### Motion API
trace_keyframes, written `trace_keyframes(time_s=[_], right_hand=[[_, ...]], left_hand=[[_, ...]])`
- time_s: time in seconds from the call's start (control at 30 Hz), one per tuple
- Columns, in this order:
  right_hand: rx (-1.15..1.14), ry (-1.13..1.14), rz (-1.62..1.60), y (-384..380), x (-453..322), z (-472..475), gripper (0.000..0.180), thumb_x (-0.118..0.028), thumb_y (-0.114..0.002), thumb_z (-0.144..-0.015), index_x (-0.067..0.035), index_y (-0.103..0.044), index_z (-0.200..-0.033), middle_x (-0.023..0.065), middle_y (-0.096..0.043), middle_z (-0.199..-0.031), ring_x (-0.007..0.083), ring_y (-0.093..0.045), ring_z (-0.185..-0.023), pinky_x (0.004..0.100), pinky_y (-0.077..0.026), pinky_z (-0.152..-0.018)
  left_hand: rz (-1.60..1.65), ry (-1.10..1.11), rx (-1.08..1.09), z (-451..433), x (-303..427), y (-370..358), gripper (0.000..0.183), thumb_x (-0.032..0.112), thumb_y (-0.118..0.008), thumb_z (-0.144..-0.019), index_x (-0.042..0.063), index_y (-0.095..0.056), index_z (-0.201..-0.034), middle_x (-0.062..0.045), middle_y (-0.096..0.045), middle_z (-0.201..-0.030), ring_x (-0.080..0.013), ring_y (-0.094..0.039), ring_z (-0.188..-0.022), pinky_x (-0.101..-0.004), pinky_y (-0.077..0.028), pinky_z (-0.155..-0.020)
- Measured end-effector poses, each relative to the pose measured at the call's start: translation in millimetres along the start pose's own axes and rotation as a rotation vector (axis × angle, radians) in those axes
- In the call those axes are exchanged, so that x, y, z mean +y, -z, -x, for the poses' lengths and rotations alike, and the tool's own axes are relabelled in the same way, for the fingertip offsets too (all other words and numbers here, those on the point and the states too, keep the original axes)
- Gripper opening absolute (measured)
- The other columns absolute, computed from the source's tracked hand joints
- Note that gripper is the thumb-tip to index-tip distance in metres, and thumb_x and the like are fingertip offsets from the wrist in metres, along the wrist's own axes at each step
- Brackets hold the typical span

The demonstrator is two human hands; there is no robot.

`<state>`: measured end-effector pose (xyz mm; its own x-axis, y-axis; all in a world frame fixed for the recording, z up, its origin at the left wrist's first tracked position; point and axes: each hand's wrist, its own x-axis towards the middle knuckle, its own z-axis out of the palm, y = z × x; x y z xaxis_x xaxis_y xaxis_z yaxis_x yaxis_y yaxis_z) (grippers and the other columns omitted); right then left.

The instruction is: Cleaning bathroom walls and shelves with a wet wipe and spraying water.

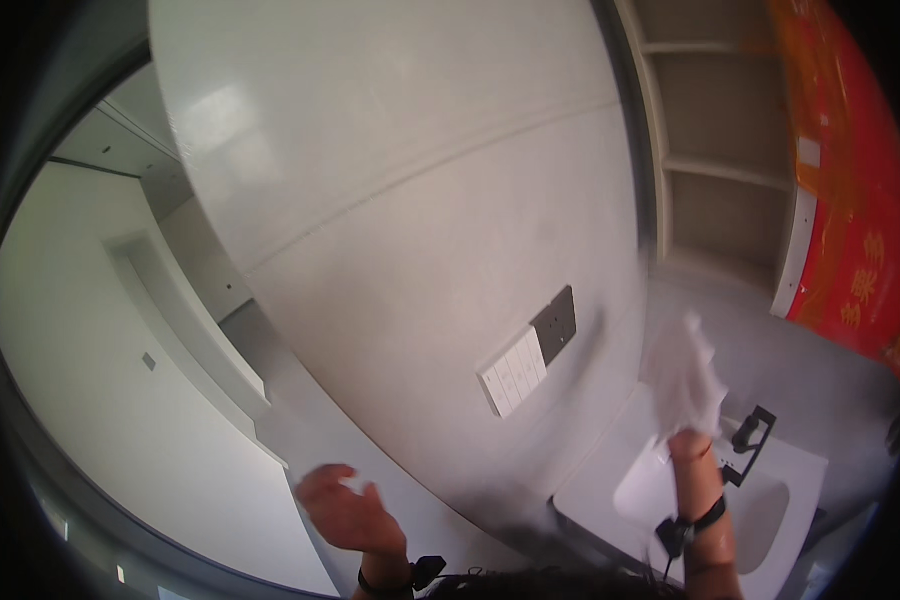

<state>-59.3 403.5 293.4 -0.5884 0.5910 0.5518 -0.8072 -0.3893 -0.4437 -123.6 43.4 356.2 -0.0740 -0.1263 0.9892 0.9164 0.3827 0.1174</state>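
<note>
A pale cloth (686,367) covers my right hand (690,442), raised near the wall above the washbasin. Only the heel of that hand and the wrist show; the fingers are hidden in the fabric, which is slightly blurred. Left of the cloth, a white multi-button switch panel (511,375) adjoins a dark wall socket (556,322). My left hand (352,506) is held up at lower left, empty, its fingers curved and the thumb apart. It touches nothing. Both wrists wear black straps with a small dark device.
Beneath my right forearm is a white washbasin (769,532) with a black faucet (750,442). Open shelves (727,217) and a red-wrapped panel (847,247) bearing writing stand at right. The large grey wall (435,225) ends at left beside a passage (285,405).
</note>
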Motion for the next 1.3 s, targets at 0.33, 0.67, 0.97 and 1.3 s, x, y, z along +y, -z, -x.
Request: trace_keyframes(time_s=[0.33, 0.67, 0.97, 1.3], right_hand=[[-0.38, 1.458, 0.754, -315.8, -11.4, -215.2, 0.025, -0.017, -0.043, -0.086, -0.007, -0.051, -0.108, 0.0094, -0.053, -0.105, 0.0246, -0.05, -0.099, 0.0369, -0.041, -0.087], [-0.725, 1.295, 0.888, -419.7, 9.8, -216.5, 0.057, -0.038, -0.03, -0.096, -0.013, -0.013, -0.145, 0.0093, -0.016, -0.151, 0.0272, -0.03, -0.134, 0.0632, -0.009, -0.104], [-0.343, 1.188, 1.34, -322.1, -19.3, -349.5, 0.043, -0.023, -0.037, -0.092, -0.012, -0.031, -0.133, 0.0112, -0.023, -0.148, 0.0263, -0.034, -0.131, 0.0639, -0.023, -0.099], [-0.443, 0.393, 0.215, -89.9, 14.7, -468.7, 0.061, -0.013, -0.051, -0.084, -0.008, -0.027, -0.141, 0.013, -0.027, -0.146, 0.0321, -0.025, -0.134, 0.0356, -0.024, -0.109]], left_hand=[[-0.089, 0.541, -0.208, 13.9, 4.8, -11.3, 0.044, 0.032, -0.04, -0.093, 0.005, -0.043, -0.128, -0.014, -0.038, -0.137, -0.0289, -0.035, -0.127, -0.0429, -0.028, -0.103], [-0.153, 0.446, -0.287, 20.8, 10.6, -1.2, 0.046, 0.033, -0.044, -0.095, 0.001, -0.044, -0.129, -0.016, -0.044, -0.131, -0.0298, -0.043, -0.118, -0.0408, -0.038, -0.094], [-0.277, 0.451, -0.368, 30.3, 13.9, -11.0, 0.036, 0.021, -0.054, -0.092, -0.003, -0.05, -0.12, -0.018, -0.05, -0.12, -0.0308, -0.048, -0.111, -0.0387, -0.039, -0.095], [-0.357, 0.541, -0.304, 27.5, 28.1, -17.5, 0.032, 0.013, -0.056, -0.089, -0.007, -0.053, -0.114, -0.017, -0.055, -0.109, -0.0269, -0.054, -0.099, -0.0382, -0.043, -0.09]])
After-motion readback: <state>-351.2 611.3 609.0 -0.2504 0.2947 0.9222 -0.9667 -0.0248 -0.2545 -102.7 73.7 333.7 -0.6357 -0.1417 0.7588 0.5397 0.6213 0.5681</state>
